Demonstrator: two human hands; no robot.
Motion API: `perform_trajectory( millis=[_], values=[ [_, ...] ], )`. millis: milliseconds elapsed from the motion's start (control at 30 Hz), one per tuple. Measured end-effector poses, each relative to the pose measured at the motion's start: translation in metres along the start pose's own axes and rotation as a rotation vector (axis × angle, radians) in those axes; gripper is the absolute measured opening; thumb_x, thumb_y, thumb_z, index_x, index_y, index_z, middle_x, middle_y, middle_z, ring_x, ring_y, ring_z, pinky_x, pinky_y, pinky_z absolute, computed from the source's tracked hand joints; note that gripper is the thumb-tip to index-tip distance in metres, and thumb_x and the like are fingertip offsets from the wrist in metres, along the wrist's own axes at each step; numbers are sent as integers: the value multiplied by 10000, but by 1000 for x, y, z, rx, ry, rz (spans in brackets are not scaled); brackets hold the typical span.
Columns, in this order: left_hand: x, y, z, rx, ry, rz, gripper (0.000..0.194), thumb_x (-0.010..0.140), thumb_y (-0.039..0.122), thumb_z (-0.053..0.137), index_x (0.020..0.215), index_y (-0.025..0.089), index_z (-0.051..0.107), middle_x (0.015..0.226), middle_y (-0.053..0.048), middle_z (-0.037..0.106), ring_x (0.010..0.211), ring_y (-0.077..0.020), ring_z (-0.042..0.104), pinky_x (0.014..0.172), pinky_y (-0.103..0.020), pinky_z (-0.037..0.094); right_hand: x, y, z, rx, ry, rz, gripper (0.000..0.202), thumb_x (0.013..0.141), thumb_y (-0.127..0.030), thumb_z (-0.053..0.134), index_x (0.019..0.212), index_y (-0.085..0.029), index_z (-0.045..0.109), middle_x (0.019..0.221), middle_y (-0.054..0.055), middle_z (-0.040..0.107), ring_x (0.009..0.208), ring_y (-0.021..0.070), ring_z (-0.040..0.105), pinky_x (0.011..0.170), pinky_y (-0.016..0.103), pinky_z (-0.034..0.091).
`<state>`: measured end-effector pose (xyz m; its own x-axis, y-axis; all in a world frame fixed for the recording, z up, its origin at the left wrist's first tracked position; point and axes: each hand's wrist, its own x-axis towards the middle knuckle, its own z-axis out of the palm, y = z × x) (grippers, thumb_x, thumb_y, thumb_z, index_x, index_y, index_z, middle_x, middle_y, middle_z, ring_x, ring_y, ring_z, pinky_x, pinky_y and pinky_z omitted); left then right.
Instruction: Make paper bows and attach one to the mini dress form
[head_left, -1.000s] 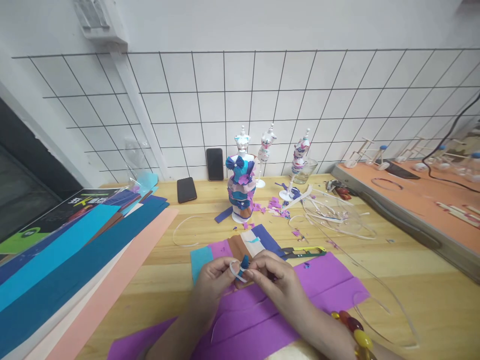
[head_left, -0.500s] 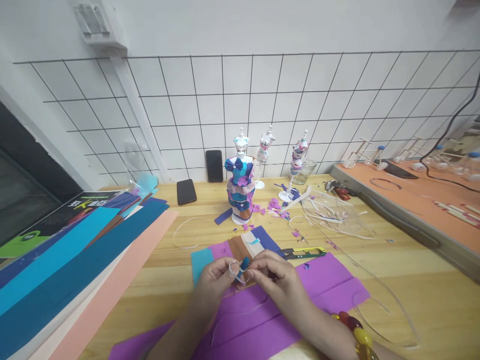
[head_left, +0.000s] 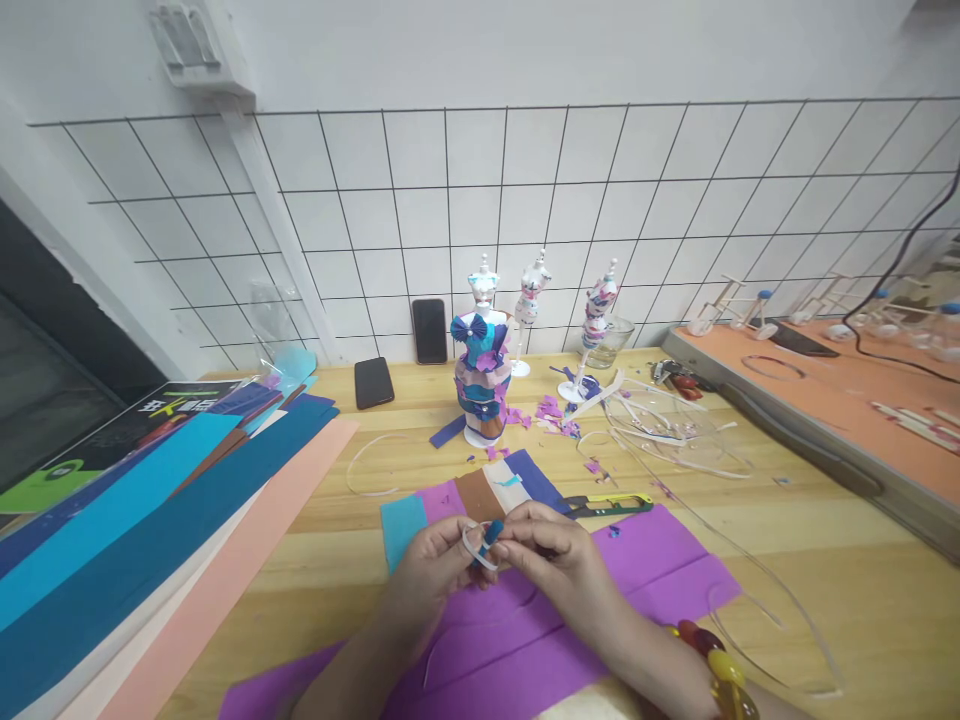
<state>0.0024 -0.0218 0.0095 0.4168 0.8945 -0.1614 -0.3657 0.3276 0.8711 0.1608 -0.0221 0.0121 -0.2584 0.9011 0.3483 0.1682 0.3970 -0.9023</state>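
Observation:
A small rolled or folded piece of blue paper [head_left: 491, 533] with a thin white cord [head_left: 480, 558] looped around it is pinched between my two hands. My left hand [head_left: 435, 560] grips the piece and cord from the left, fingers closed. From the right, my right hand [head_left: 544, 545] pinches at the same piece; its fingertips partly hide the cord. Purple paper [head_left: 660, 565] lies flat under both hands. Just beyond them is a row of coloured paper pieces [head_left: 474, 492], with green-yellow snips [head_left: 611, 505] at its right end.
A mini dress form in a paper dress [head_left: 482, 380] stands behind my hands, near two smaller forms [head_left: 534, 295] [head_left: 598, 310]. Long paper strips [head_left: 165, 560] cover the left side. Tangled white cord [head_left: 675, 425], paper scraps [head_left: 551, 408] and two phones [head_left: 373, 383] [head_left: 430, 331] lie around.
The white cord loop now shows wider and rounder around the blue paper between my fingertips. Both hands have hardly moved.

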Motion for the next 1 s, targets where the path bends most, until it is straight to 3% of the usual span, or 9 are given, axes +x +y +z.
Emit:
perform_trajectory(
  millis=[233,600,1000],
  values=[
    [0,-1,-1,-51,-30,14,178,790,248,546,659,127,543,606,-24,569,564,-104,483,590,-248,365,1,-1,0,13,-91,1,162,813,-226,553,767,-202,707,684,29,573,683,134,537,625,253,452],
    [3,-2,-6,-92,-19,-40,172,766,237,579,640,122,555,573,-30,582,530,-97,489,545,-224,350,-1,1,-1,-32,-35,-86,148,796,-184,568,780,-227,709,686,24,553,674,131,520,601,242,433],
    [1,4,-3,-132,-60,-130,207,745,256,600,612,105,548,577,-17,539,473,-73,461,493,-207,323,-1,-6,-1,-32,-57,-54,149,798,-156,547,733,-184,679,716,33,539,679,129,533,614,238,427]
  ],
)
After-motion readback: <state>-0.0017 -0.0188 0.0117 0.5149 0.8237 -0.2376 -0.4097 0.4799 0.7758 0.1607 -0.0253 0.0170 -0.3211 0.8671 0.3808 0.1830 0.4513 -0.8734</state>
